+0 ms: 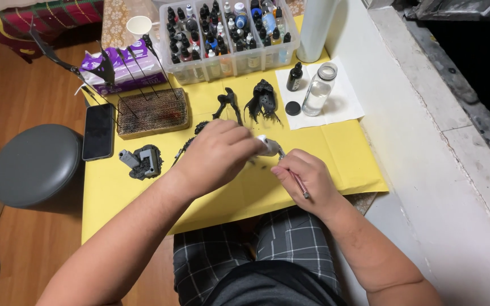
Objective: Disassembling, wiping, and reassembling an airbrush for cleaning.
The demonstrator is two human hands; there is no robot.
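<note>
Yellow paper covers the small table in front of me, and a wooden floor shows on the left, with a grey round stool beside the table. My left hand is curled, the fingers bent close together around a small pale grey model part, which I hold just above the yellow paper near the middle of the table. My right hand is also closed; its fingers pinch a thin brush with a reddish handle, and the tip end points toward the grey part. I cannot see the brush tip itself, because my fingers hide it.

At the back of the table stands a clear plastic box full of small paint bottles. To its right, on a white paper towel, are a small dark bottle, a clear glass jar and a black cap. Black model pieces lie near the centre, a grey and black model base is on the left, next to a black phone and a brown cork block with thin sticks in it. My legs in checked shorts are under the table edge.
</note>
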